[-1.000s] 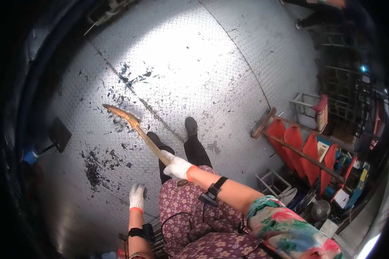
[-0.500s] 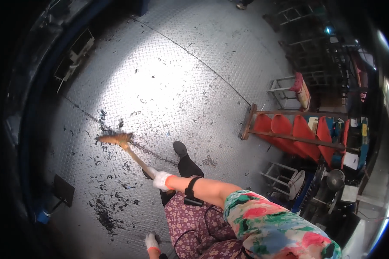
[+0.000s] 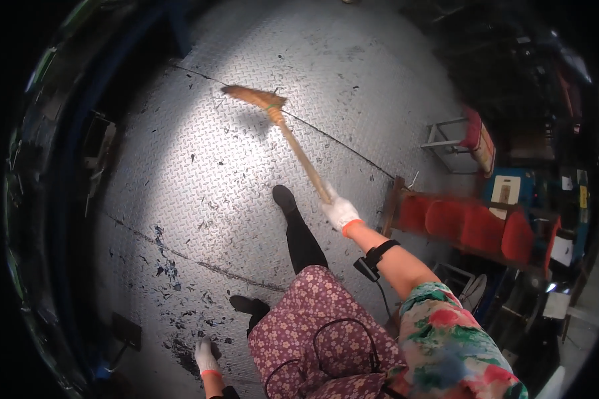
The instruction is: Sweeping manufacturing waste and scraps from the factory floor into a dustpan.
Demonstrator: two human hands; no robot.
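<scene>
My right hand (image 3: 341, 211), in a white glove with an orange cuff, is closed round the wooden handle of a broom (image 3: 304, 159). The broom reaches forward and left, and its brown bristle head (image 3: 254, 98) is up near a floor seam, with a shadow below it. My left hand (image 3: 207, 357), gloved alike, hangs low beside my flowered apron (image 3: 313, 312). Its fingers point down, loosely stretched, with nothing seen in them. Dark scraps (image 3: 196, 326) lie on the patterned metal floor (image 3: 213, 166) around and beyond that hand.
To the right stands a rack with red curved bins (image 3: 469, 226), and behind it a metal stool (image 3: 456, 136) with a red and tan bundle. A dark flat plate on a stand (image 3: 126, 331) is at the lower left. Machinery lines the left side. My feet are on the floor ahead.
The broom has swung forward and right from the scrap pile near the left seam toward the farther seam. My right arm has moved right and outward. My view has shifted, and my left hand shows more.
</scene>
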